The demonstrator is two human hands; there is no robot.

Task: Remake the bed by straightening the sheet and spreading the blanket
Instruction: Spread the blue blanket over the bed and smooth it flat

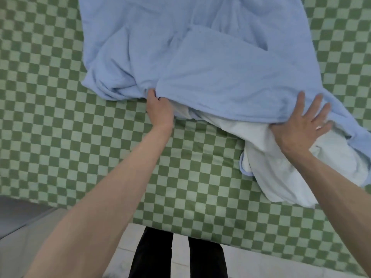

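Bed surface: green-and-pale-green checkered sheet (60,117), flat, covering the whole bed from left edge to right edge of the view; near edge runs diagonally across the lower part of the picture

Floor: pale tiled floor (251,261) below the bed edge; grey flat surface (18,213) at lower left, identity unclear

Item 1: light blue soft fabric blanket (200,67), rumpled, lying on the checkered sheet in the upper middle and right; bunched folds at its near left corner; near edge lifted above the sheet between the 2 hands

Item 2: white crumpled bedding (281,169), partly under the blanket's near edge, spilling onto the sheet at right; a thin blue border shows at its lower left fold

Left hand (159,111): arm bare, reaching forward; fingers closed in a pinch on the blanket's near edge beside the bunched folds

Right hand (303,125): arm bare; fingers spread wide and open, palm pressed against the blanket edge where it meets the white bedding, thumb tucked at the fabric; grasping nothing

Person: 2 legs in black trousers (178,257) standing on the floor just beside the bed's near edge
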